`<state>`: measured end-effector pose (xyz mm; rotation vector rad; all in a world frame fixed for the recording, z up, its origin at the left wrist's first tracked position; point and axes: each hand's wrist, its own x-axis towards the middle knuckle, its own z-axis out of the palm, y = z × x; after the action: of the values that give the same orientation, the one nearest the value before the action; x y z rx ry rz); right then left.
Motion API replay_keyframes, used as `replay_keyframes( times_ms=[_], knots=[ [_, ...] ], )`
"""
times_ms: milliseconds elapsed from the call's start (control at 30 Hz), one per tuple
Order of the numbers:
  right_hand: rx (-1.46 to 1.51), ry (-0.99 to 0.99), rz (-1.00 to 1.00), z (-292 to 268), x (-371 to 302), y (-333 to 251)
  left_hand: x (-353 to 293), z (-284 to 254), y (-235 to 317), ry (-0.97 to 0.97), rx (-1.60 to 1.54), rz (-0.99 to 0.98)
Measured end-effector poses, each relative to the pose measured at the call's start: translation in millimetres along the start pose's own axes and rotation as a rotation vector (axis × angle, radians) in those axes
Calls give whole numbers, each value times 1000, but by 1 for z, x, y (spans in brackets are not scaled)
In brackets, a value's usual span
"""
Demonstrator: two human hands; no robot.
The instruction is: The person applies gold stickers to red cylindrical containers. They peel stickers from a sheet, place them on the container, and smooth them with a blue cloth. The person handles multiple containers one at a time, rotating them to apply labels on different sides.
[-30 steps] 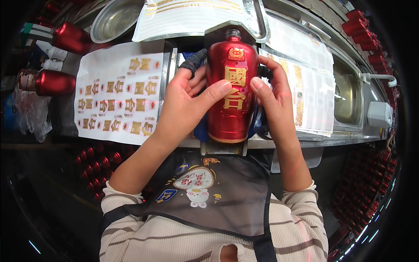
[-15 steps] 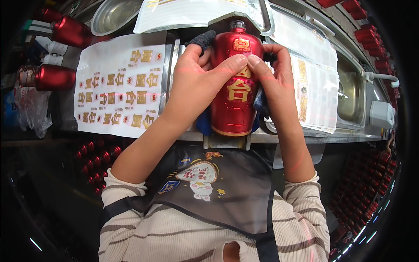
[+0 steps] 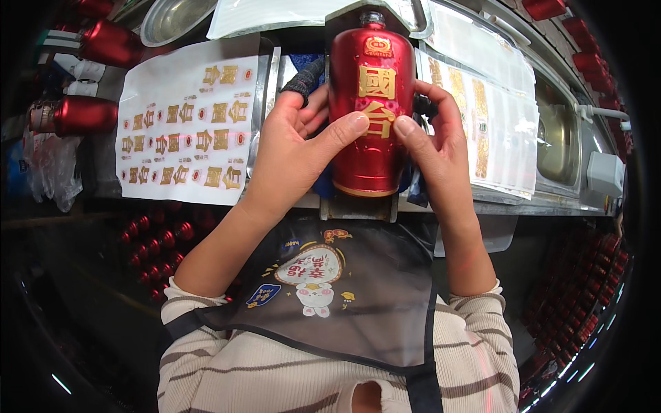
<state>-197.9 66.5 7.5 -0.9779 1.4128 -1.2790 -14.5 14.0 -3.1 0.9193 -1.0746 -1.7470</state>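
Observation:
A glossy red bottle (image 3: 365, 162) lies on a narrow metal stand (image 3: 358, 208), its neck pointing away from me. Large gold characters and a small gold emblem run down its front. My left hand (image 3: 289, 141) flanks its left side, thumb pressed on the lower gold character; a dark knit cover sits on one finger. From the right, my right hand (image 3: 437, 141) sets its thumb on the same character's other edge, fingers curled round the bottle's side, where their tips are partly hidden. Blue cloth shows under the bottle.
To the left lies a white sheet of gold character stickers (image 3: 186, 124); more sticker sheets (image 3: 506, 124) are stacked at right. A metal basin (image 3: 175, 20) stands far left, a sink (image 3: 556, 148) at right. Red bottles (image 3: 86, 115) lie at left, with many more below the counter.
Both thumbs have slid from the upper gold character down to the lower one, uncovering the upper. The whole view has shifted slightly, and the bottle still lies on the stand.

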Motion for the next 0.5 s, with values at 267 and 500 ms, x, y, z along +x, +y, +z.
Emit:
replay_keyframes(
  times_ms=[267,500],
  knots=[
    [-13,-26,-54,0,1,5,-1,-5,-1,-23,48,-10],
    [-27,4,-33,8,-1,0,-3,-3,0,-21,126,7]
  ],
)
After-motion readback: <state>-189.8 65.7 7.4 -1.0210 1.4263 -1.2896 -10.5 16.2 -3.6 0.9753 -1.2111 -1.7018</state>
